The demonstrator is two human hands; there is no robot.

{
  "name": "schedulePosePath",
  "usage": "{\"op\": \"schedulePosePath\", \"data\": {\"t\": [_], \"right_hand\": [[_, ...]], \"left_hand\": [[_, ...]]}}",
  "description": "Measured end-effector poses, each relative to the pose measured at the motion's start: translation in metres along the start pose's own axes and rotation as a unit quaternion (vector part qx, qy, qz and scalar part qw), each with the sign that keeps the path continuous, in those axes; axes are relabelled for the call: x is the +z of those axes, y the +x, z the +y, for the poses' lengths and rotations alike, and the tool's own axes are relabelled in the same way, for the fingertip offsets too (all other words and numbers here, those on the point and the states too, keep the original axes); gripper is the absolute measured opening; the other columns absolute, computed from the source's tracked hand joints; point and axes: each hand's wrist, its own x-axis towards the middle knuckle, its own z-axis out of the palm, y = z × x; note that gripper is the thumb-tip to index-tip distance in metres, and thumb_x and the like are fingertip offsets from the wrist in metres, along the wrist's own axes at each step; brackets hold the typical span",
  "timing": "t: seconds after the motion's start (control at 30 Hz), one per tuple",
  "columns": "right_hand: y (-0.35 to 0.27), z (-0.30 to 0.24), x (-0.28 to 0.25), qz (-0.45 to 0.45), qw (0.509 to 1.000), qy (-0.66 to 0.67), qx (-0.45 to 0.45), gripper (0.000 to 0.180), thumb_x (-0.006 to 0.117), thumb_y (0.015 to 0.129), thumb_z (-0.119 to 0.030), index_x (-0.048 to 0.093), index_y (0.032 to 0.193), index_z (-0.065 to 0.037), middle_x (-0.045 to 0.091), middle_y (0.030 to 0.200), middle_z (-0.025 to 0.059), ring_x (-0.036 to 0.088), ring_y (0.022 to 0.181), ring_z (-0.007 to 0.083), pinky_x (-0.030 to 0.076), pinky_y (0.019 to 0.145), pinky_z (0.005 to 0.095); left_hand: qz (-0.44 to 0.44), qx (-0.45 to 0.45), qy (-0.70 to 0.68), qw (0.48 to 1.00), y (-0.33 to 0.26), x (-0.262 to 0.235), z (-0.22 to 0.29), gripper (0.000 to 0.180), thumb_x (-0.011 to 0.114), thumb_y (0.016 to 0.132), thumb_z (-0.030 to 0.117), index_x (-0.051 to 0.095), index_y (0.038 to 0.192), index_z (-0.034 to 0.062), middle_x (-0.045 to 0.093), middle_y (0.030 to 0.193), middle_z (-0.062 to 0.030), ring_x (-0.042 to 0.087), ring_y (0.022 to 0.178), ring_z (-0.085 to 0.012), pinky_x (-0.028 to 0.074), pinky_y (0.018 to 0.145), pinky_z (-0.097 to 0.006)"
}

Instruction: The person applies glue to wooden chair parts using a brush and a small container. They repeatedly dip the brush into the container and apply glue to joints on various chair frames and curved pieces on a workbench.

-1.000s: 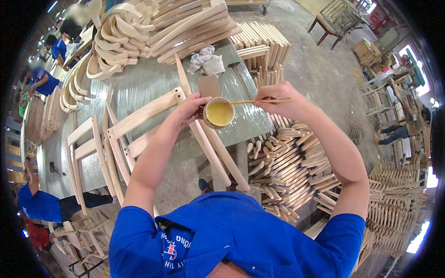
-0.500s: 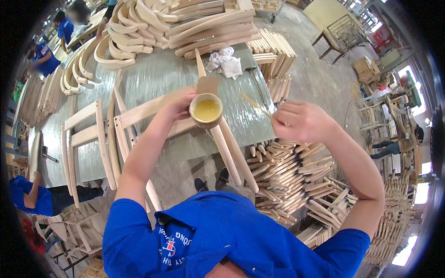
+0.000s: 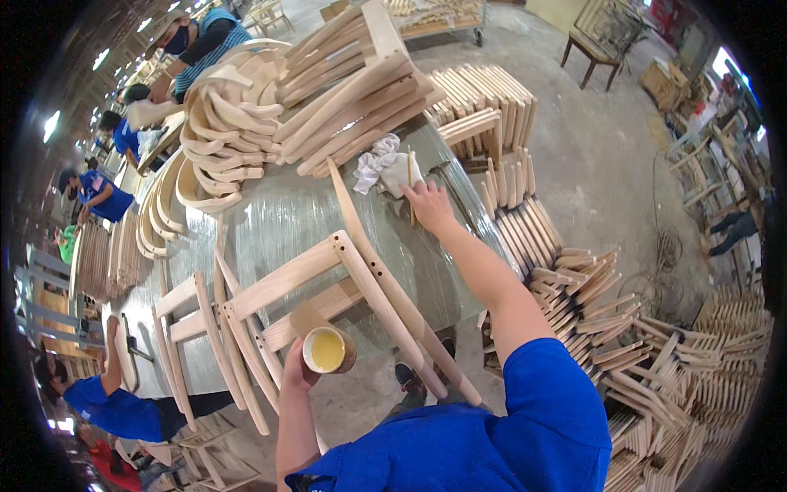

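Observation:
My left hand [image 3: 297, 369] holds a small round cup of yellow glue [image 3: 329, 350] low over the near edge of the plastic-covered table [image 3: 279, 221]. My right hand [image 3: 428, 203] is stretched far across the table, its fingers on a thin wooden stick [image 3: 411, 184] that lies beside a crumpled white rag [image 3: 379, 162]. Between the two hands lies a pale wooden chair frame [image 3: 344, 271] with round dowel holes, its long legs pointing toward me.
Curved and straight wooden chair parts [image 3: 287, 98] are heaped at the table's far side. Stacks of wooden slats [image 3: 574, 279] stand on the floor to the right. Other people in blue [image 3: 115, 402] work at the left, one at the far end [image 3: 201, 37].
My right hand has reached out from near the cup to the far side of the table by the rag. My left hand has brought the cup down toward me.

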Motion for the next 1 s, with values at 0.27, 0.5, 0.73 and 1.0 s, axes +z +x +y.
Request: {"op": "schedulePosePath", "data": {"t": [0.27, 0.5, 0.73, 1.0], "right_hand": [[-0.079, 0.092, 0.004, -0.027, 0.956, -0.013, 0.290, 0.024, 0.055, 0.080, -0.023, 0.055, 0.099, -0.008, 0.059, 0.090, 0.0105, 0.058, 0.083, 0.0292, 0.046, 0.070, 0.0432], [-0.251, 0.059, -0.108, 0.041, 0.809, 0.249, 0.530, 0.025, 0.046, 0.088, -0.024, 0.055, 0.086, 0.000, 0.060, 0.074, 0.0139, 0.060, 0.071, 0.0233, 0.047, 0.064, 0.0367], [-0.577, -0.044, -0.233, 0.156, 0.667, 0.160, 0.711, 0.032, 0.050, 0.088, -0.030, 0.057, 0.088, 0.001, 0.060, 0.077, 0.0143, 0.057, 0.073, 0.0220, 0.044, 0.067, 0.0334], [-0.824, -0.173, -0.281, 0.371, 0.313, 0.372, 0.791, 0.035, 0.046, 0.082, -0.006, 0.046, 0.117, -0.012, 0.058, 0.072, 0.0079, 0.056, 0.057, 0.0137, 0.041, 0.049, 0.0267]], "left_hand": [[-0.032, -0.010, -0.002, 0.999, -0.002, 0.016, -0.026, 0.029, 0.044, 0.092, 0.018, 0.049, 0.119, 0.0064, 0.060, 0.108, -0.0078, 0.060, 0.097, -0.0207, 0.052, 0.081, -0.036], [-0.119, -0.080, 0.160, 0.977, -0.017, 0.073, -0.052, 0.041, 0.047, 0.092, 0.034, 0.046, 0.121, 0.0057, 0.058, 0.107, -0.0117, 0.059, 0.097, -0.0248, 0.051, 0.081, -0.040], [-0.301, -0.318, 0.134, 0.889, -0.076, 0.124, -0.140, 0.047, 0.048, 0.090, 0.039, 0.049, 0.116, 0.0001, 0.060, 0.102, -0.0149, 0.062, 0.092, -0.0268, 0.053, 0.077, -0.041], [-0.416, -0.445, 0.181, 0.772, -0.177, 0.188, -0.299, 0.052, 0.031, 0.096, 0.039, 0.047, 0.120, -0.0040, 0.056, 0.115, -0.0184, 0.056, 0.105, -0.0353, 0.041, 0.091, -0.060]]}}
